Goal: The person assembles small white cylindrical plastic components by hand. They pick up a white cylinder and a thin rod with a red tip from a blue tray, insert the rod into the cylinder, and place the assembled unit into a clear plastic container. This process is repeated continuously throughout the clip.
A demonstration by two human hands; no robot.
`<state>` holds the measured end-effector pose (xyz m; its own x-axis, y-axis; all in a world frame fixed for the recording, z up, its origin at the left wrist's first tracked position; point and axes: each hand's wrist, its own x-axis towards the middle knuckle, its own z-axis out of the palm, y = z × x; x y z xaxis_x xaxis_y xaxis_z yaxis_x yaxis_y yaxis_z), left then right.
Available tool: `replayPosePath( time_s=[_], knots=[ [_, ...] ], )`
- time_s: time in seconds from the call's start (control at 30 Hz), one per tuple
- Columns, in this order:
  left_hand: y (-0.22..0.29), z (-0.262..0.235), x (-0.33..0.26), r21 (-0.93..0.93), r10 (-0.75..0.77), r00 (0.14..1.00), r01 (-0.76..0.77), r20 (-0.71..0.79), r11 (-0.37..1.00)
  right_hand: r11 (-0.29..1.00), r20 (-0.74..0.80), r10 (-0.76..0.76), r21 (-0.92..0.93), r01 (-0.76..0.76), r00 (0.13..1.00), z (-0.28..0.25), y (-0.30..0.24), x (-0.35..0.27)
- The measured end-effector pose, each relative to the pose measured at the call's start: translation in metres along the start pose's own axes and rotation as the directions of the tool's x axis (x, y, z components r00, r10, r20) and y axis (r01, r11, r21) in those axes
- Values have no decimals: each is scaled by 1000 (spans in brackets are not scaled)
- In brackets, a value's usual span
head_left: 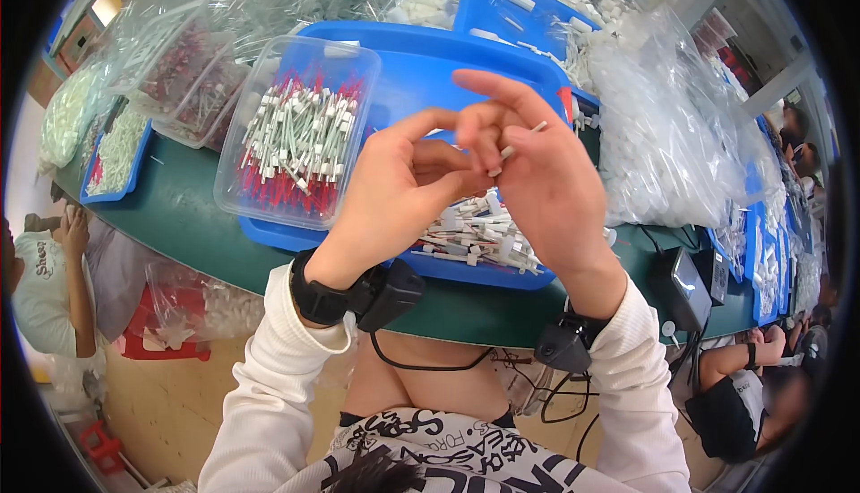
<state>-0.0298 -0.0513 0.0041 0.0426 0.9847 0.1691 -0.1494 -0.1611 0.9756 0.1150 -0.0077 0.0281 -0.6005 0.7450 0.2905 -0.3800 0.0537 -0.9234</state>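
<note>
Both hands meet over the blue tray (417,50). A thin white stick-like part (509,151) lies between the thumb and fingers of my right hand (560,184), whose index finger stretches out to the left. My left hand (387,193) is closed, thumb and fingers together at the lower end of that part; what they grip is hidden. Below the hands, a pile of small white and grey parts (475,235) fills the tray's near side. Left of them stands a clear plastic box (235,190) with many red-and-white stick pieces (300,135).
Clear compartment boxes (184,81) and a small blue tray (116,157) stand at the left. Large clear bags (663,126) of white parts sit at the right, beside a black box-shaped device (683,287). Other people (58,287) sit at both sides of the green table (202,211).
</note>
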Motion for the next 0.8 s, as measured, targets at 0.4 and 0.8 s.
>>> replayPosePath(
  time_s=[0.4,0.8],
  knots=[
    [6,-9,2,-298,-1,994,-31,-109,954,-43,-237,-555,-949,-312,797,-182,-113,-19],
    [5,-11,3,-219,-41,996,23,-77,975,-197,-475,-107,-851,-487,874,-262,-119,-40]
  ],
)
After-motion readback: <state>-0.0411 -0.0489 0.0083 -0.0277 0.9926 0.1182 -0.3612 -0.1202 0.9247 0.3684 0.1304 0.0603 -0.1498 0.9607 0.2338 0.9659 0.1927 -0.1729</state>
